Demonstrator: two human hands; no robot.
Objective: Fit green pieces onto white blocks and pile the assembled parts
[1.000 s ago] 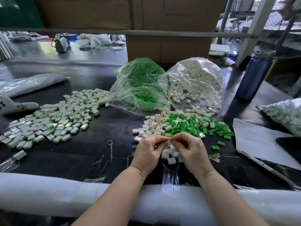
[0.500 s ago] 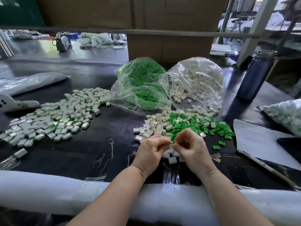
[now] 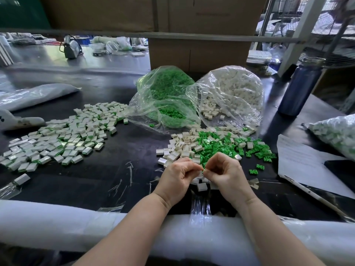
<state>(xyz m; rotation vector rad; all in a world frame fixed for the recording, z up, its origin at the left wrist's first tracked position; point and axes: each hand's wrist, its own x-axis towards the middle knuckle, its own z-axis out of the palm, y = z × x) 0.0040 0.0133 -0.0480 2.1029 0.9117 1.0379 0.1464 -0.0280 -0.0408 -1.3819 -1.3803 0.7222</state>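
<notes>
Both curled, fingertips meeting: left hand [image 3: 177, 174] and right hand [image 3: 223, 171], pinching something too small to identify, just in front of the loose pile [image 3: 215, 144]. Risk — a slipped or crooked fit, dropped among loose pieces. Behind the pile: green pieces bag [image 3: 163, 98], white blocks bag [image 3: 230, 93]. Left of it, well apart — assembled parts [image 3: 63, 135].

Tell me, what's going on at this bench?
A person's left hand and right hand meet fingertip to fingertip, pinching something small that can't be made out, just in front of the loose heap of white blocks and green pieces. A big pile of assembled parts lies to the left.
</notes>
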